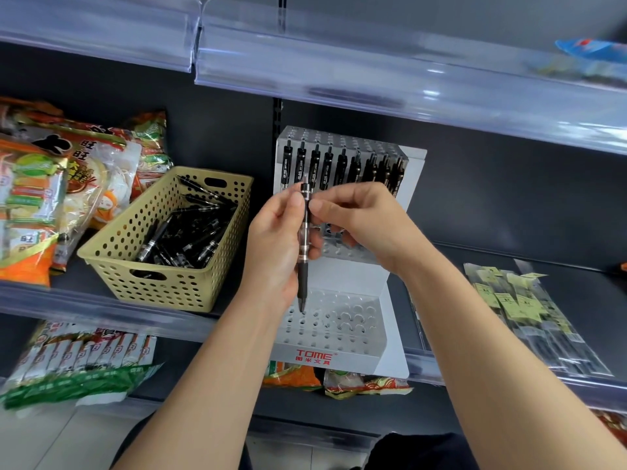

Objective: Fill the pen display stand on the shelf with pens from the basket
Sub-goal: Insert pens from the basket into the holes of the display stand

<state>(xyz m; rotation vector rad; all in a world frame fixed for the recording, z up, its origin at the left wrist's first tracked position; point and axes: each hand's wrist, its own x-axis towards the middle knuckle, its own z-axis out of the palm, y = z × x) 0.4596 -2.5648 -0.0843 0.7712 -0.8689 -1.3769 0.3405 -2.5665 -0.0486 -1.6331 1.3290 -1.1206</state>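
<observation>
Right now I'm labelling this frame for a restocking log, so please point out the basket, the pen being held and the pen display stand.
basket (163, 286): head view, on its perforated front wall.
pen (304, 239): head view, on its clear middle barrel.
pen display stand (356, 359): head view, on its front lip beside the red logo.

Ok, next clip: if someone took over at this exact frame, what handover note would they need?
Left grip: holds the pen upright, tip down over the front holes of the display stand.
Right grip: pinches the same pen near its top.
Basket: on the same shelf, left of the stand, with many loose pens in it.
Done: the stand's back row holds pens.
Left: seat this pen, then fill the empty lower holes from the basket.
</observation>
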